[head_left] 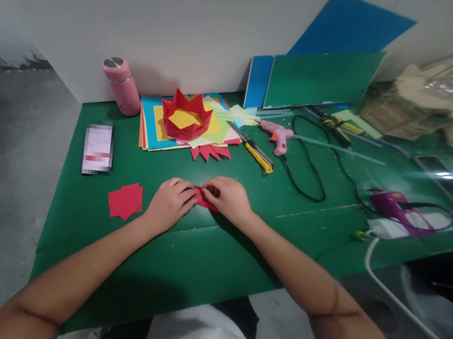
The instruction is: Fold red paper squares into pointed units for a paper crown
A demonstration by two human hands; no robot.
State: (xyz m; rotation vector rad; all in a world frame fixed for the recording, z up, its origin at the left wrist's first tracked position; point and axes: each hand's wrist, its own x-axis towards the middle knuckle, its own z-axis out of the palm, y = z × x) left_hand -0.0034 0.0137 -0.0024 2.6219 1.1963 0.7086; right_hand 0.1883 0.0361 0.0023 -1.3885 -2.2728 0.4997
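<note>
A small piece of red paper (207, 201), seemingly folded, lies between my hands on the green tabletop. My left hand (171, 202) presses its left end with bent fingers. On the other side, my right hand (229, 199) pinches the paper's upper edge between thumb and fingers; much of the paper is hidden under both hands. Several red paper squares (125, 201) lie loosely stacked left of my left hand. Beyond the hands, pointed red folded pieces (211, 151) lie beside a red folded-paper ring (185, 127) with pointed tips, which rests on coloured paper sheets (147, 123).
A pink bottle (122, 87) stands near the wall. A yellow utility knife (258, 155) and a pink glue gun (277, 135) with a black cord lie behind my right hand. Green and blue boards (325, 80) lean at the back. A power strip (392, 227) and phone (447, 182) are rightward.
</note>
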